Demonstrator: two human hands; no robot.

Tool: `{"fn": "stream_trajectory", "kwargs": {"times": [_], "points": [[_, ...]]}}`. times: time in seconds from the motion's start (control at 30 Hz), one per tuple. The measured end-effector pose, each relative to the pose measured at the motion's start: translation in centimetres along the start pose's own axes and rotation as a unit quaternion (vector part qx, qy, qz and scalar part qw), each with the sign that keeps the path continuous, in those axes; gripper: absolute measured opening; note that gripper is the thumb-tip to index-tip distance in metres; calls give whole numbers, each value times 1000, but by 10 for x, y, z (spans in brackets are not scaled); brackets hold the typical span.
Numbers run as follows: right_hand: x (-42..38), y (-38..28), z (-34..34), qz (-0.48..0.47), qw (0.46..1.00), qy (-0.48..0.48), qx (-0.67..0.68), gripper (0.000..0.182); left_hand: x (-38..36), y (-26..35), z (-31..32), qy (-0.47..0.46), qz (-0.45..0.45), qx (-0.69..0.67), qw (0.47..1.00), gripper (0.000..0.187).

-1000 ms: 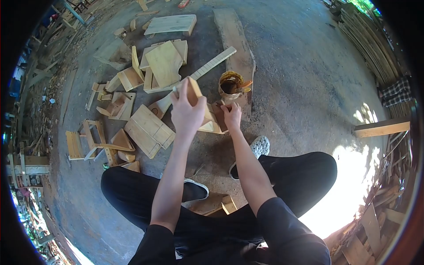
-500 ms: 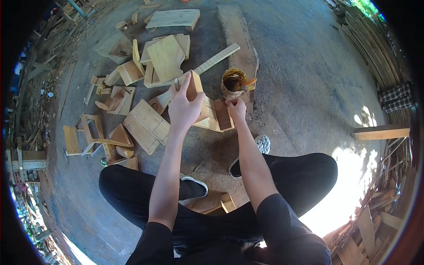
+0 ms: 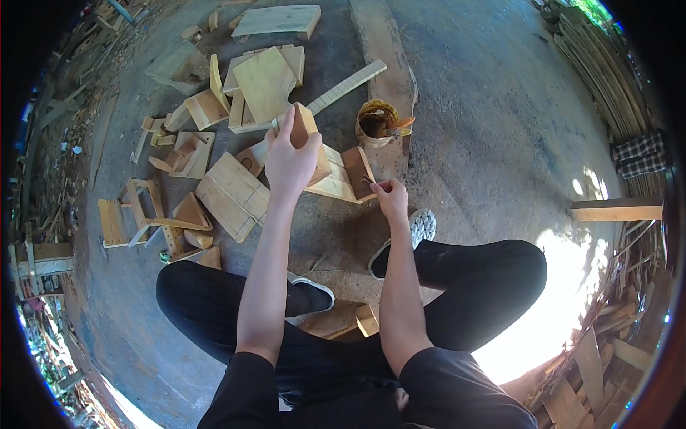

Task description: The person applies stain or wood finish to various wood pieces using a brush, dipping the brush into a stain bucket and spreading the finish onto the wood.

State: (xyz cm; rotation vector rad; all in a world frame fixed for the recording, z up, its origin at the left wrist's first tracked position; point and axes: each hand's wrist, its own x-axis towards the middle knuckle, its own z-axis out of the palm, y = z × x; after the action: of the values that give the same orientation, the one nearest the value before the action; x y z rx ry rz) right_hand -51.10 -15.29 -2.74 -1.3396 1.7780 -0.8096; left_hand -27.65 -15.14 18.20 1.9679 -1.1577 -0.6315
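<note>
My left hand (image 3: 291, 161) is wrapped round one end of a wooden box-like frame (image 3: 336, 174), its raised end board (image 3: 304, 123) standing up beside the fingers. The other upright end is a darker brown board (image 3: 357, 171). Close to this board my right hand (image 3: 393, 199) is closed in a pinch. A small thin dark piece shows at its fingertips, too small to identify. Beyond the right hand stands a pail (image 3: 373, 129) stained yellow-brown, with dark contents and an orange handle-like thing (image 3: 401, 123) leaning over its rim.
Several wooden boards (image 3: 266, 82) and part-built wooden frames (image 3: 139, 214) lie to the left. A flat panel (image 3: 232, 193) rests beside the left forearm. A long plank (image 3: 375, 36) runs under the pail. Stacked strips (image 3: 597, 79) and a wooden beam (image 3: 616, 209) are at the right.
My right hand has moved back from the pail towards me, to the near side of the brown end board. My left hand still holds the frame, with little movement.
</note>
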Motion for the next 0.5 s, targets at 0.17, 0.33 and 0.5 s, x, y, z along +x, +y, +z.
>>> {"fn": "stream_trajectory", "kwargs": {"times": [0.17, 0.33, 0.5], "points": [[2, -9, 2, 3, 1000, -4, -9, 29, 0, -2, 1, -1, 45, 22, 999, 74], [58, -10, 47, -51, 997, 29, -40, 34, -11, 4, 9, -2, 64, 82, 995, 80], [79, -26, 62, -43, 997, 54, -16, 32, -17, 15, 9, 10, 32, 76, 997, 78]]}}
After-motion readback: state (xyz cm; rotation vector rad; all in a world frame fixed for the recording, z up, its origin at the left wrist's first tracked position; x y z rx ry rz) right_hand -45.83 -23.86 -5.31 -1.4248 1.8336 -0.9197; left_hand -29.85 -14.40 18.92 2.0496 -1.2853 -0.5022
